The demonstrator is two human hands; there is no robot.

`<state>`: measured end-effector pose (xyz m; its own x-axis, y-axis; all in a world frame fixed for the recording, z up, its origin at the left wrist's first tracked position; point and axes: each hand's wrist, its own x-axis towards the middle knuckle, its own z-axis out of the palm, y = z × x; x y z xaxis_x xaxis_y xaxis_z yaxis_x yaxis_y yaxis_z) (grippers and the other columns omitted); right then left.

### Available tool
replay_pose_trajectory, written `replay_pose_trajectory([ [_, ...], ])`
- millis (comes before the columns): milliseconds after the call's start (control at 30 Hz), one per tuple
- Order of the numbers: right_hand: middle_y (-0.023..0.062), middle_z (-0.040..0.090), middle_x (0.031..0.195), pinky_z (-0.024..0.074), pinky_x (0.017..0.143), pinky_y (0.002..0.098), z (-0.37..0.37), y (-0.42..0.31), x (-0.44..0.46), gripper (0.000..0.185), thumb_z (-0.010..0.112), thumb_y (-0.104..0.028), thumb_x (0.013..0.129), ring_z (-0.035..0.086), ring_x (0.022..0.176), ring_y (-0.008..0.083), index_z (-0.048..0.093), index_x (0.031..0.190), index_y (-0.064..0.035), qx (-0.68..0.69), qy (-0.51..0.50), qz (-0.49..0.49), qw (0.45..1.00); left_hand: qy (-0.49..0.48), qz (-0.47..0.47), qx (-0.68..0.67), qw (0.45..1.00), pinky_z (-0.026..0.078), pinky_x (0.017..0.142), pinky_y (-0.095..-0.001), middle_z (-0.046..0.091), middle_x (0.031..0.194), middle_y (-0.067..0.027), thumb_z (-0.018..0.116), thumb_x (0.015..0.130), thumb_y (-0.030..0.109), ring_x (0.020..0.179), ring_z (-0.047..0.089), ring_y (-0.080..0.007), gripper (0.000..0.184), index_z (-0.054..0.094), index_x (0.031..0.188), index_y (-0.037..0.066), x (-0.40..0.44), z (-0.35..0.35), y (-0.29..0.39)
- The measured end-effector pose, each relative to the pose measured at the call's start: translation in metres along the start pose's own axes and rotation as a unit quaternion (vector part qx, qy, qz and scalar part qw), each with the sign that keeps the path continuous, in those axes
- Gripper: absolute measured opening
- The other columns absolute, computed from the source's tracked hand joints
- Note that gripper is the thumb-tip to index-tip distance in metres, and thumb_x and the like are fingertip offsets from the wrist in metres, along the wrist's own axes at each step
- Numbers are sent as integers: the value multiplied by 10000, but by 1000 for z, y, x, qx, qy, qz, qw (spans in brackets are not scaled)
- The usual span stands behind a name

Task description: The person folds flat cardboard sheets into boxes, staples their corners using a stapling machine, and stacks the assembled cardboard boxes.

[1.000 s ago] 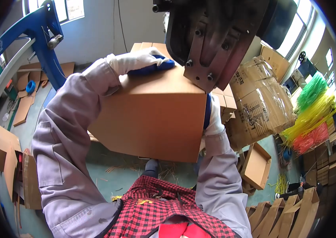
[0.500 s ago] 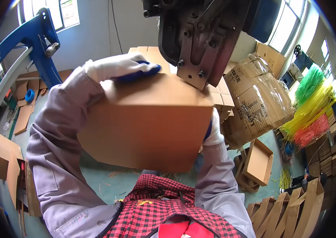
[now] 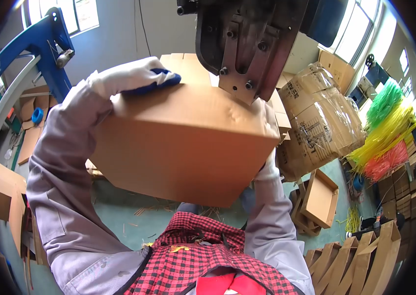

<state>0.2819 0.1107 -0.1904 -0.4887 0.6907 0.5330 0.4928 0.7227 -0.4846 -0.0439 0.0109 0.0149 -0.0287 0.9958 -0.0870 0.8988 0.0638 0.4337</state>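
A large brown cardboard box is held in front of me beneath a dark metal machine head. Its right corner tilts down, and small dents mark the top panel near that corner. My left hand, in a white glove with a blue palm, is closed over the box's upper left edge. At the lower right side my right hand, also gloved, grips the box, its fingers mostly hidden. The machine's bolted plate reaches down to the top panel's right part; whether they touch I cannot tell.
Behind the box are stacked folded cartons. To the right stand a plastic-wrapped carton bundle, a shallow cardboard tray and bright plastic strands. A blue machine frame rises at left. Cardboard pieces lean at lower right.
The box has turned slightly, its right end nearer and lower, exposing dents on the top panel. My left hand has moved left with it; my right hand has shifted slightly right.
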Motion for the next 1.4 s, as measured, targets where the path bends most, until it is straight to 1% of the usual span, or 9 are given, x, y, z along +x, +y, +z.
replay_pose_trajectory([
  [200,132,644,988,491,725,321,1,27,-34,375,615,-131,833,602,804,222,573,1182,0,12,135,-49,990,87,41,-55,994,426,657,-212,600,759,-19,586,857,282,672,518,-119,327,670,927,-26,-38,11,-8],
  [267,114,627,1140,484,803,292,-36,64,-33,379,586,-105,883,599,929,181,541,1247,-9,695,-179,27,696,-127,77,-94,984,423,684,-207,618,812,-34,639,806,297,713,521,-129,376,667,982,-35,-47,-4,-24],
  [333,98,582,1267,468,872,267,-76,-20,-34,362,540,-109,941,576,1041,160,529,1291,-17,408,100,40,907,-102,90,-186,973,416,673,-207,627,854,-25,685,758,307,715,508,-117,427,672,1024,-27,-63,10,-44],
  [433,116,537,1342,411,1002,314,-140,5,-42,441,545,-195,945,548,1137,214,495,1344,-13,599,125,141,778,-38,121,-235,964,417,626,-201,637,838,-29,678,794,253,698,516,-109,394,673,1077,-21,-82,54,-23],
  [500,127,552,1318,389,1031,358,-170,-43,-37,494,550,-293,925,547,1149,261,502,1333,-19,56,155,18,986,-112,119,-324,932,408,602,-204,630,835,-12,665,836,241,682,509,-99,382,658,1119,-15,-86,81,9],
  [667,122,605,1195,414,939,363,-139,-130,-27,498,567,-364,860,603,1035,280,543,1267,-78,-212,-23,-238,948,-117,257,-339,897,432,557,-233,646,809,-40,610,889,196,636,509,-101,346,630,1143,-38,-40,143,68],
  [933,51,647,676,428,563,296,-169,-65,-31,173,671,-179,788,530,531,192,676,836,-13,-59,-28,-52,996,183,374,-436,798,517,817,-275,636,1156,-165,651,851,206,950,642,-234,602,449,1361,-42,-56,118,65],
  [1167,69,642,684,430,587,288,-186,-30,-18,129,615,-95,814,519,570,167,680,851,11,18,63,-41,997,184,414,-90,887,245,1151,-425,146,1552,-262,819,690,311,1430,216,-388,1131,110,1497,-46,-60,153,39],
  [1400,98,679,771,459,641,275,-212,-41,37,246,578,-158,891,572,628,177,654,850,72,-143,-118,36,982,174,377,-85,906,255,1146,-402,145,1543,-285,837,660,267,1417,239,-396,1173,79,1498,-46,-42,164,53],
])
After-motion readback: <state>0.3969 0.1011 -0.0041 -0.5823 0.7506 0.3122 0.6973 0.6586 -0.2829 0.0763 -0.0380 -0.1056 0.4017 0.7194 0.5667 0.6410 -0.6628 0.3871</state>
